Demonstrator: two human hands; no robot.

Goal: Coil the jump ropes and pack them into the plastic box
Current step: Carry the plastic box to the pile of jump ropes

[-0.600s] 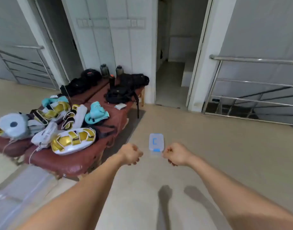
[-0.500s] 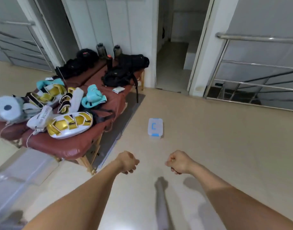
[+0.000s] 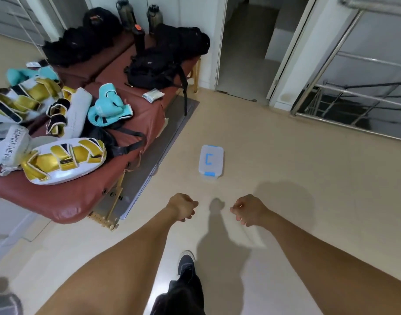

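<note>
While held out above the bare floor (image 3: pixel 285 155), left hand (image 3: pixel 182 206) and right hand (image 3: pixel 249 209) with fingers curled in, nothing visible in either grip. Ahead of both, well apart, plastic box (image 3: pixel 211 161) lying lidded on the floor, blue clip nearest. To the left, padded tabletop (image 3: pixel 65 201) heaped with boxing gear (image 3: pixel 63 160) and black bags (image 3: pixel 154 67).
</note>
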